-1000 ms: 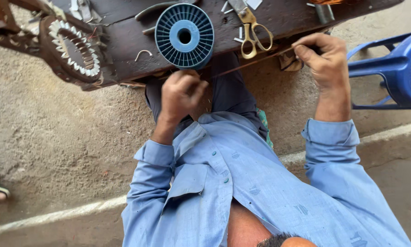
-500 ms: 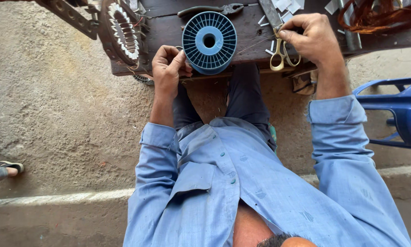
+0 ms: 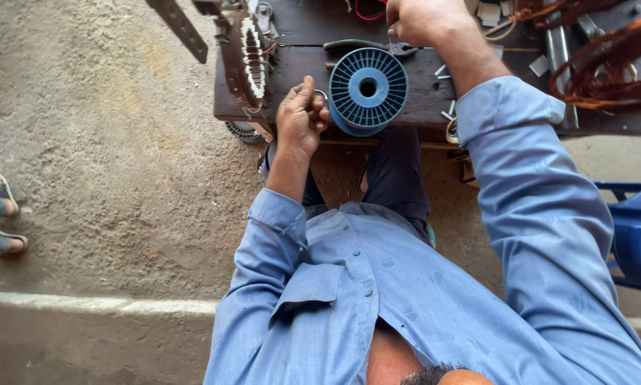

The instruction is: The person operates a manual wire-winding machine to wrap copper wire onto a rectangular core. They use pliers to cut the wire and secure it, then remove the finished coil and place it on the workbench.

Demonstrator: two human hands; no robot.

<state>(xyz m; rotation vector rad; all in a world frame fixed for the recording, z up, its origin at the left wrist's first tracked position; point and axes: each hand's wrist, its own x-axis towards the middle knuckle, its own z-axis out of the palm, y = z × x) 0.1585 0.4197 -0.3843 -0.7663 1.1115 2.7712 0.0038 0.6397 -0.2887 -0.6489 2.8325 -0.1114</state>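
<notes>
Two hands: left hand [image 3: 300, 117] clenched beside the blue spool [image 3: 368, 88], its axis pointing up; right hand [image 3: 424, 20], fisted, has left the scissors

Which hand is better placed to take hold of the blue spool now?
Probably the left hand: it rests against the rim of the blue spool on the wooden bench. The right hand is farther back, closed above the pliers.

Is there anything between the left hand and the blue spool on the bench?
Nothing visible does. The left hand is curled at the bench's front edge, right beside the blue spool, its fingertips at the spool's left rim. The motor stator sits further left, out of that path.
</notes>
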